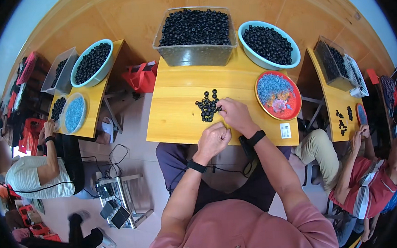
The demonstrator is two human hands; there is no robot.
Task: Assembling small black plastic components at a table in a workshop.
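A small pile of black rings (207, 107), thick and round with holes, lies on the yellow wooden table (182, 86) before me. At the pile's right edge is my right hand (236, 114), its thumb and forefinger pinched together on one of the black rings. Closer to the table's front edge, my left hand (214, 140) is curled into a fist; whatever it may hold is hidden. To the right of my right hand, a red flower-patterned tray (297, 105) carries many tiny blue pieces (273, 86).
At the table's back stand a clear plastic bin (194, 56) and a light-blue basin (296, 55), both heaped with black rings. A white label (285, 131) is at the front right corner. Co-workers sit at tables left and right. A metal stool (127, 198) with cables stands left.
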